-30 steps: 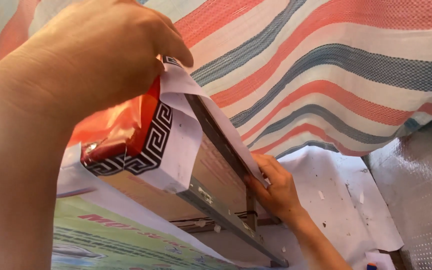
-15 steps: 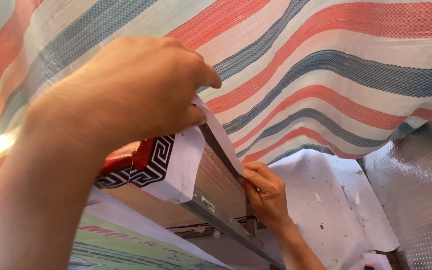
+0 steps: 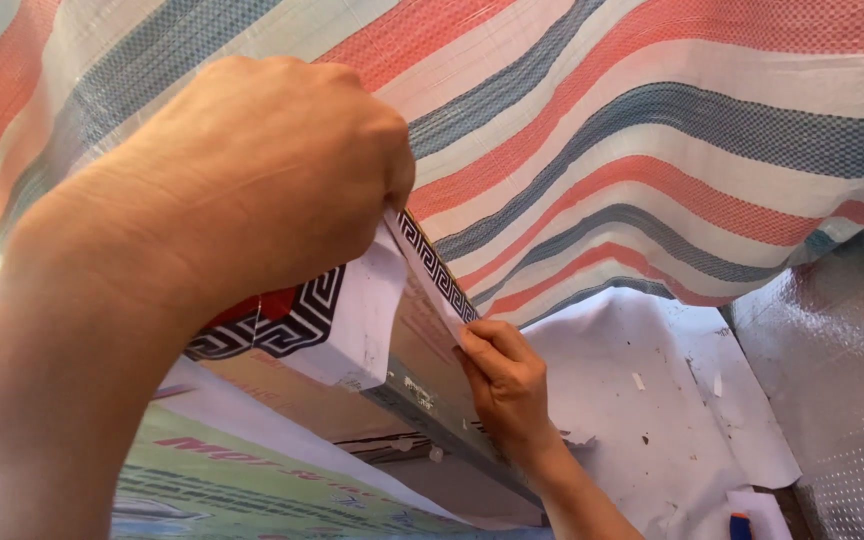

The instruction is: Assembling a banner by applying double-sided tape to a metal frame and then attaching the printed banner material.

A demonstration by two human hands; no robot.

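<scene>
My left hand [image 3: 252,190] fills the near left of the view and grips the top of a white paper sheet [image 3: 357,315] that has a black key-pattern border and a red field. The sheet wraps over a brown board [image 3: 417,345] with a grey metal rail [image 3: 442,430] under it. My right hand [image 3: 507,385] is farther off at the lower centre, pinching the patterned edge strip [image 3: 437,270] of the same sheet against the board. Most of the red part is hidden behind my left hand.
A tarp [image 3: 652,130] striped in red, white and grey-blue hangs overhead. White paper [image 3: 642,400] covers the far wall, and silver foil [image 3: 832,350] lines the right side. A green printed poster [image 3: 232,490] lies at the lower left. A small blue and orange object [image 3: 740,525] shows at the bottom.
My left hand has slid right and up along the sheet's top, covering more of the red part. My right hand stays pinching the patterned edge.
</scene>
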